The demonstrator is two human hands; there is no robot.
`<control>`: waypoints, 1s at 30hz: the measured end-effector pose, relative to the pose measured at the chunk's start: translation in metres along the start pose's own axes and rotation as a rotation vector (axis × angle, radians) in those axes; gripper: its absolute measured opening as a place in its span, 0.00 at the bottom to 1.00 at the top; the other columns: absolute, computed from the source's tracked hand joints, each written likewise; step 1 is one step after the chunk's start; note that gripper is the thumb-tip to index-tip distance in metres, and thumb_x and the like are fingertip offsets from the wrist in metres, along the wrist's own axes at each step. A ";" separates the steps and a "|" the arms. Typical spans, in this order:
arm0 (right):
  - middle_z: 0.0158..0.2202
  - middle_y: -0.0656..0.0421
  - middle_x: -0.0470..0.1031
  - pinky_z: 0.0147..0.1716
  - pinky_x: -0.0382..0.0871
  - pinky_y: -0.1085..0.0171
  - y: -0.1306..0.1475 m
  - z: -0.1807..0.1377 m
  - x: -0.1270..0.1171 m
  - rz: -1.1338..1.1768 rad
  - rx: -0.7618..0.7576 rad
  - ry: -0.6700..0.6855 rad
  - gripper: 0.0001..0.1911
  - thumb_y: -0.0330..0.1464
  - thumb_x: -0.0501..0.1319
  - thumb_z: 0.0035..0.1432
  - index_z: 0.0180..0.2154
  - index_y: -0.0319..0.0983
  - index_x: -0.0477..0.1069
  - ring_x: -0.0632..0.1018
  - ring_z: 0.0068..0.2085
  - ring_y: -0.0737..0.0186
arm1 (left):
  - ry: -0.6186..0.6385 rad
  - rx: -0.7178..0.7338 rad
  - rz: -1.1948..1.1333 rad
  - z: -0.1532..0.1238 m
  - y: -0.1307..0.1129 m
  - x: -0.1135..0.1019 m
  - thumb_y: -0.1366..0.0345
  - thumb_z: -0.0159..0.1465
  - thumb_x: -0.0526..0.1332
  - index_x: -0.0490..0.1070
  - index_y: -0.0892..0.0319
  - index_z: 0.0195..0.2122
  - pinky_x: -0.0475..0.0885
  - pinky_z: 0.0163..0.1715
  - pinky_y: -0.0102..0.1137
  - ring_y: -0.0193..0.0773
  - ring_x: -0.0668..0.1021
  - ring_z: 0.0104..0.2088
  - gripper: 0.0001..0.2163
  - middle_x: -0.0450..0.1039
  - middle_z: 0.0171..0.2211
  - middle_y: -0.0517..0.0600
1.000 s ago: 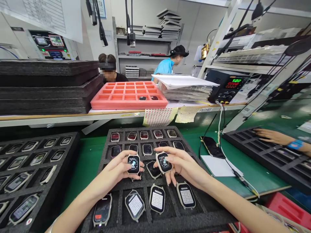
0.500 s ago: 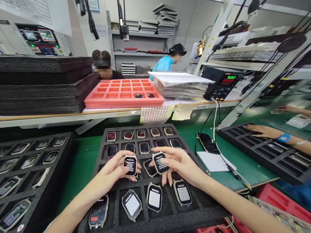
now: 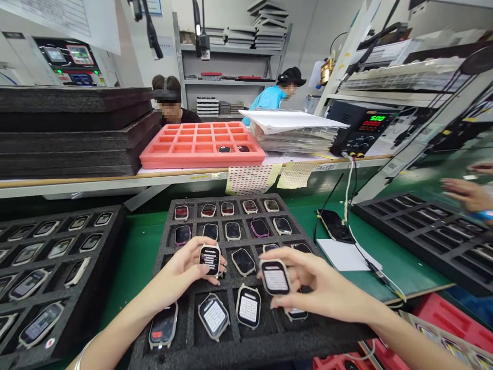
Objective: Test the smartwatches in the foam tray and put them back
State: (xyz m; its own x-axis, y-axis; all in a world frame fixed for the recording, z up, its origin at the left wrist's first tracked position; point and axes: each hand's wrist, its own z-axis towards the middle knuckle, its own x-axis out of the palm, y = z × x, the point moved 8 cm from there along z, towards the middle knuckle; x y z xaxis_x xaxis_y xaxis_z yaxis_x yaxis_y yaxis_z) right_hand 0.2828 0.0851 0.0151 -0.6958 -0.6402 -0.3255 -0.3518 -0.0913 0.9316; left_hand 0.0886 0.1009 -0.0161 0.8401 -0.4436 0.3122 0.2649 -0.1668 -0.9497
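Note:
My left hand (image 3: 191,265) is closed round a smartwatch body (image 3: 210,259) without a strap, its dark screen showing lines of white text. In my right hand (image 3: 304,277) is a second smartwatch (image 3: 275,277), pale-framed, with a white list on its screen. Both are held above a black foam tray (image 3: 246,347), whose pockets hold several more watches. In the front row, a tilted watch (image 3: 213,316) and an upright one (image 3: 248,307) have white screens; another watch (image 3: 163,326) shows a red patch. My right hand partly covers a watch (image 3: 296,312) below it.
Another foam tray of watches (image 3: 65,336) lies left. On the shelf stand black foam stacks (image 3: 69,133), a pink tray (image 3: 202,160) and a power supply (image 3: 360,128). A phone (image 3: 335,226) and cables lie right. A co-worker's hand (image 3: 468,192) is above a third tray (image 3: 423,241).
The watch in my right hand now shows a white list instead of dark text, and that hand has moved right and down. My left hand keeps its watch. The co-worker's hand has lifted off the tray.

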 end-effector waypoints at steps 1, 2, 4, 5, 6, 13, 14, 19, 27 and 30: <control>0.36 0.56 0.76 0.35 0.76 0.64 -0.001 -0.010 -0.010 -0.120 -0.006 -0.039 0.28 0.33 0.67 0.54 0.55 0.42 0.62 0.80 0.36 0.58 | 0.001 -0.001 0.003 -0.001 0.000 0.000 0.69 0.62 0.60 0.62 0.59 0.49 0.75 0.39 0.37 0.45 0.76 0.44 0.14 0.74 0.43 0.57; 0.41 0.54 0.75 0.39 0.75 0.62 -0.001 -0.020 -0.020 -0.242 -0.023 -0.074 0.26 0.34 0.68 0.53 0.53 0.43 0.65 0.79 0.41 0.55 | -0.001 -0.003 0.004 -0.002 -0.001 0.000 0.68 0.62 0.59 0.62 0.59 0.49 0.75 0.39 0.37 0.44 0.76 0.44 0.14 0.74 0.42 0.57; 0.52 0.53 0.70 0.50 0.69 0.57 -0.007 -0.038 -0.039 -0.502 -0.062 -0.130 0.24 0.37 0.69 0.50 0.50 0.46 0.69 0.72 0.53 0.48 | -0.008 -0.002 0.006 -0.003 -0.002 0.001 0.68 0.63 0.59 0.62 0.59 0.48 0.75 0.38 0.36 0.43 0.76 0.42 0.12 0.74 0.41 0.57; 0.54 0.53 0.68 0.53 0.67 0.54 -0.014 -0.046 -0.047 -0.612 -0.050 -0.148 0.25 0.38 0.69 0.50 0.50 0.47 0.69 0.70 0.55 0.46 | -0.014 0.000 0.005 -0.003 -0.003 0.001 0.68 0.64 0.58 0.62 0.60 0.48 0.76 0.37 0.35 0.42 0.76 0.42 0.12 0.74 0.40 0.57; 0.55 0.53 0.67 0.54 0.66 0.53 -0.022 -0.053 -0.055 -0.700 -0.031 -0.176 0.24 0.39 0.68 0.51 0.51 0.48 0.69 0.69 0.56 0.45 | -0.020 0.003 0.004 -0.003 -0.003 0.001 0.67 0.64 0.58 0.62 0.60 0.47 0.76 0.36 0.34 0.41 0.76 0.41 0.11 0.74 0.39 0.56; 0.57 0.53 0.65 0.50 0.71 0.55 -0.055 -0.077 -0.070 -0.918 -0.018 -0.177 0.26 0.42 0.64 0.54 0.55 0.51 0.67 0.69 0.56 0.43 | -0.029 0.002 0.006 0.000 -0.005 -0.001 0.67 0.63 0.60 0.63 0.61 0.45 0.76 0.31 0.30 0.40 0.78 0.37 0.11 0.75 0.37 0.55; 0.57 0.54 0.66 0.50 0.71 0.55 -0.053 -0.076 -0.072 -0.917 -0.033 -0.175 0.27 0.42 0.64 0.54 0.56 0.52 0.66 0.70 0.56 0.44 | -0.036 0.004 0.010 -0.001 -0.005 -0.001 0.67 0.63 0.60 0.63 0.62 0.45 0.76 0.30 0.30 0.40 0.78 0.37 0.10 0.75 0.37 0.55; 0.52 0.54 0.70 0.52 0.68 0.54 -0.035 -0.051 -0.088 -0.848 -0.093 -0.275 0.17 0.42 0.54 0.63 0.51 0.49 0.71 0.71 0.53 0.49 | -0.062 0.005 0.012 -0.002 -0.005 -0.003 0.66 0.62 0.60 0.64 0.62 0.44 0.76 0.30 0.31 0.41 0.78 0.37 0.11 0.75 0.36 0.56; 0.41 0.50 0.74 0.43 0.70 0.54 -0.029 -0.007 -0.085 -0.858 -0.035 -0.353 0.19 0.45 0.56 0.60 0.41 0.37 0.74 0.75 0.42 0.50 | -0.137 0.067 0.185 -0.013 -0.014 -0.010 0.65 0.59 0.64 0.60 0.57 0.53 0.75 0.38 0.37 0.45 0.77 0.41 0.21 0.71 0.44 0.55; 0.35 0.52 0.74 0.33 0.70 0.60 -0.026 -0.011 -0.089 -0.761 -0.002 -0.451 0.21 0.48 0.60 0.55 0.40 0.37 0.74 0.75 0.32 0.55 | -0.298 0.163 0.610 -0.028 -0.022 -0.032 0.65 0.60 0.62 0.57 0.51 0.58 0.72 0.45 0.39 0.46 0.75 0.46 0.25 0.65 0.51 0.54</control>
State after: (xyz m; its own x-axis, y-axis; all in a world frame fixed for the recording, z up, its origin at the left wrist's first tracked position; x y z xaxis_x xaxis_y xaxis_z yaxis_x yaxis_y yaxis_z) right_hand 0.3609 0.1360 0.0216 -0.4547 -0.0439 -0.8896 -0.8190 -0.3720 0.4369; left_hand 0.0429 0.0939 -0.0044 0.9492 -0.1519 -0.2755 -0.2475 0.1801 -0.9520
